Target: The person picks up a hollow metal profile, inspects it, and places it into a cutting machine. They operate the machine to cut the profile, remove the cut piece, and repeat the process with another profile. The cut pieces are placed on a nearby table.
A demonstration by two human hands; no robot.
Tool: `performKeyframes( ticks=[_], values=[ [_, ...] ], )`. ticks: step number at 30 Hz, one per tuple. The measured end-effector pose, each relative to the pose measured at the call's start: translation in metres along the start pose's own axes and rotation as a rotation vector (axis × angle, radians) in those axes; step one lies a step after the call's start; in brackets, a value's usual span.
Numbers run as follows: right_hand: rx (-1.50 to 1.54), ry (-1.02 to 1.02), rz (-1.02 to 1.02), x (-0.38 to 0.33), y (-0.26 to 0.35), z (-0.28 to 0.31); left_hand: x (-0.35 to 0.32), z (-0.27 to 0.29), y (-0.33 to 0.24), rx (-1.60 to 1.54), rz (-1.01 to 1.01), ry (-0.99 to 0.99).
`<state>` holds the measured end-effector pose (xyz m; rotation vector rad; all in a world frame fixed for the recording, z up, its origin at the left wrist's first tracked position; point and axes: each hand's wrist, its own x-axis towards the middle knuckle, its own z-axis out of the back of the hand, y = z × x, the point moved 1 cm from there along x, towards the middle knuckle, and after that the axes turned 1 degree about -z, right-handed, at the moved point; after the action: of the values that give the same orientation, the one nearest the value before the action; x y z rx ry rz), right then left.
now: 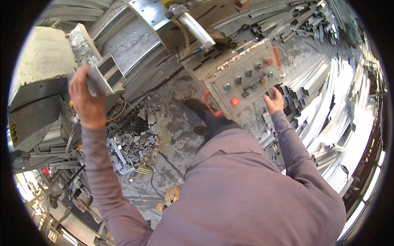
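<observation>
My left hand (87,100) is raised beside a machine at the left, blurred by motion. Its fingers and thumb close round a short grey metal profile piece (97,82), next to a rectangular hollow metal part (111,74). A control panel (223,84) with dark knobs, green buttons and a lit red button (234,102) stands in front of me. My right hand (274,101) is at the panel's right edge, thumb and fingers apart and slightly curled, with nothing visible in it.
A pale machine housing (49,49) stands at the left. Metal offcuts (133,149) are heaped on the floor below it. Long metal profiles (316,90) are stacked at the right, with more (287,22) behind. A cylinder (197,29) hangs over the panel. A cable (154,182) crosses the floor.
</observation>
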<state>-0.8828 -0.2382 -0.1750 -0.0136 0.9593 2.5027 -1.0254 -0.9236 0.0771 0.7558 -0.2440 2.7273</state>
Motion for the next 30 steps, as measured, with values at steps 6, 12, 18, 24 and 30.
performKeyframes(
  ticks=[6,12,18,24,30],
  values=[
    [-0.221,-0.003,0.274,0.021,0.021,0.015,-0.107,0.002,-0.153,-0.698,0.207,-0.080],
    [-0.368,-0.017,0.222,0.028,0.035,0.008,-0.296,-0.038,-0.217,-0.740,0.912,0.250],
    [-0.364,-0.033,0.245,0.027,0.032,0.009,-0.565,-0.042,-0.255,-0.588,1.378,0.482],
    [-0.379,0.019,0.414,0.002,0.028,0.011,-0.722,0.033,-0.312,-0.225,1.549,0.622],
    [-0.475,0.050,0.410,-0.017,0.037,0.008,-0.739,0.039,-0.326,-0.191,1.573,0.656]
  ],
)
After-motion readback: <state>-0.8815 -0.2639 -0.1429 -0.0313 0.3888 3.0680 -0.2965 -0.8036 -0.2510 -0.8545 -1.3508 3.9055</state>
